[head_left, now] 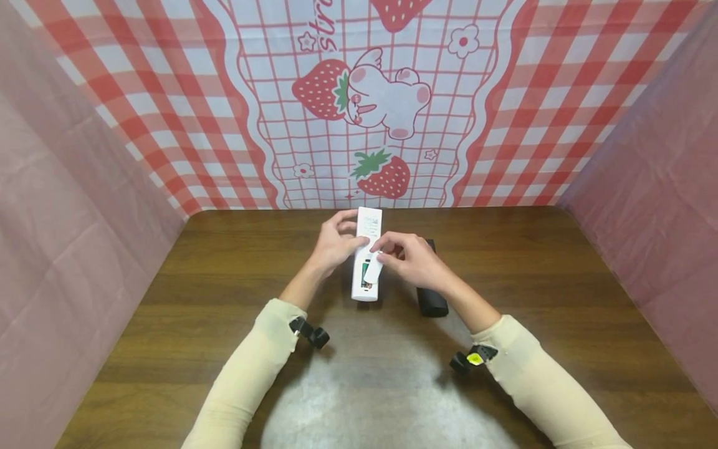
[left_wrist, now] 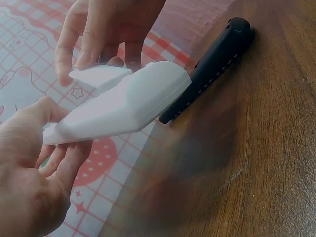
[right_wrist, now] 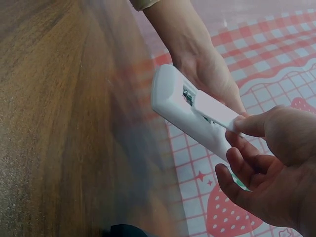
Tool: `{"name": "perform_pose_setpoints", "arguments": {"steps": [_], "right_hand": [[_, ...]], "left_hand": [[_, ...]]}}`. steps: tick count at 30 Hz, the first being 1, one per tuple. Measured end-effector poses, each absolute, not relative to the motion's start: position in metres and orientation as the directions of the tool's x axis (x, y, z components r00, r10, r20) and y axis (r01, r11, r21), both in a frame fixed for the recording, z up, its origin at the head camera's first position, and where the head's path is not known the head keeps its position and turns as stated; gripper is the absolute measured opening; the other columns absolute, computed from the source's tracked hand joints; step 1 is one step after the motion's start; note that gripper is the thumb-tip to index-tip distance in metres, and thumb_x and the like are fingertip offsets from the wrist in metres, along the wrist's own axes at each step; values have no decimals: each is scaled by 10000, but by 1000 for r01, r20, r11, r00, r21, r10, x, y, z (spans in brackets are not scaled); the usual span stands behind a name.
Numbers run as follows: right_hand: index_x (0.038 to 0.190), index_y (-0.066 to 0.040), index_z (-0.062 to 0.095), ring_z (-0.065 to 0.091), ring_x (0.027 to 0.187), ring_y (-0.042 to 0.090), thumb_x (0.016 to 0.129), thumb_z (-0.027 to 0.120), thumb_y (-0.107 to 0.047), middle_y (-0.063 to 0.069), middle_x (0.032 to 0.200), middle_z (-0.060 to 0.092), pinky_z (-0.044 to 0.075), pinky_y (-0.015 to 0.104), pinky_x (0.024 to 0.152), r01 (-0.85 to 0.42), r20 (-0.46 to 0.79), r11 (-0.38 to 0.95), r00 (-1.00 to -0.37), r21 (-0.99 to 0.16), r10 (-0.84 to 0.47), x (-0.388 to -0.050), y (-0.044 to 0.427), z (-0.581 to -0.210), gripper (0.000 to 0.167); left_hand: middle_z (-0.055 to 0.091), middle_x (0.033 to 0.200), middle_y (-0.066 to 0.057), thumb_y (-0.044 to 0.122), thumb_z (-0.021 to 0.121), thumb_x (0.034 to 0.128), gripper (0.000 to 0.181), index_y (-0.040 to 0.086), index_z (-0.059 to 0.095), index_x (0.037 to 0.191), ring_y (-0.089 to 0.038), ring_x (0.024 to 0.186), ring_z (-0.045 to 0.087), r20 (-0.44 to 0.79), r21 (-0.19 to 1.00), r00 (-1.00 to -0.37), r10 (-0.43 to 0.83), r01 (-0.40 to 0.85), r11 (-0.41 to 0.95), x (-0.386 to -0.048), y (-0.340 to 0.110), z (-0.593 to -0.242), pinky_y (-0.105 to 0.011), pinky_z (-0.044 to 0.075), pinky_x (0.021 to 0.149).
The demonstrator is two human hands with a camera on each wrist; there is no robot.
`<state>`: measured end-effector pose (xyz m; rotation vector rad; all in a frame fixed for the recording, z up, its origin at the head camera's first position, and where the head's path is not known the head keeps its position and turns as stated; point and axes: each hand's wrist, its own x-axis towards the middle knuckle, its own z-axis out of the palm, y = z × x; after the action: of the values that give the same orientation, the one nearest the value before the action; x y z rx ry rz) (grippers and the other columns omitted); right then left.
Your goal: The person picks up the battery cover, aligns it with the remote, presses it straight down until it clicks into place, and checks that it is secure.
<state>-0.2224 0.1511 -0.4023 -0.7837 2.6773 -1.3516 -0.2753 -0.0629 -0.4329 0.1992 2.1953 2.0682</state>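
My left hand (head_left: pixel 333 244) grips a white remote control (head_left: pixel 369 218) by its far part, thumb on the back face and fingers around the side. The remote's back faces up, and its battery compartment (head_left: pixel 365 275) shows green inside. Between thumb and finger, my right hand (head_left: pixel 416 260) pinches the white battery cover (right_wrist: pixel 216 109). The cover is tilted over the compartment and hides part of it. In the left wrist view the cover (left_wrist: pixel 101 75) stands at an angle above the remote (left_wrist: pixel 123 101); whether they touch at one edge I cannot tell.
A long black object (head_left: pixel 432 303), shaped like a remote, lies on the wooden table (head_left: pixel 196 349) under the right forearm. Behind the table hangs a strawberry-print cloth (head_left: pixel 505 125), with pink cloth at both sides.
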Motion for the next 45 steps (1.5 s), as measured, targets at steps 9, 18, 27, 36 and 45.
{"name": "perform_pose_setpoints", "arguments": {"steps": [9,18,27,36,45], "right_hand": [[1185,-38,782,659,837,175,1057,747,-42,158,1008,791,550,233,709,-422,183,483,-866,-767,-466,-221,149,-402,134],[1202,-38,788,673,868,179,1066,744,-59,157,1031,796,568,236,753,-432,182,483,-858,-761,-480,-220,148,-405,144],[1189,-49,805,687,867,166,1055,746,-51,137,1002,788,587,236,763,-446,200,489,-857,-750,-475,-221,146,-409,147],[1196,-42,804,695,854,156,1052,739,-55,157,1027,804,594,229,755,-436,197,495,-865,-752,-462,-219,144,-411,158],[1194,-54,813,669,888,176,1055,748,-62,149,1042,737,566,227,764,-458,233,497,-862,-737,-450,-218,144,-415,154]], "left_hand": [[731,1384,-329,-125,775,910,753,27,549,1613,-101,816,745,7,999,-984,176,15,46,-276,-61,-432,-206,677,762],[728,1396,-319,-117,781,914,765,39,541,1624,-125,846,762,-6,1000,-987,163,-2,22,-275,-61,-430,-236,709,781],[724,1419,-309,-122,789,916,766,58,552,1622,-133,866,780,-39,999,-988,146,-40,-4,-278,-61,-432,-270,736,804],[721,1419,-309,-117,785,920,762,54,546,1623,-139,876,788,-34,999,-989,146,-36,-7,-277,-61,-431,-260,729,785],[725,1405,-328,-117,778,924,749,33,541,1618,-87,827,764,-25,999,-989,147,-30,-29,-277,-61,-432,-226,707,741]]}}
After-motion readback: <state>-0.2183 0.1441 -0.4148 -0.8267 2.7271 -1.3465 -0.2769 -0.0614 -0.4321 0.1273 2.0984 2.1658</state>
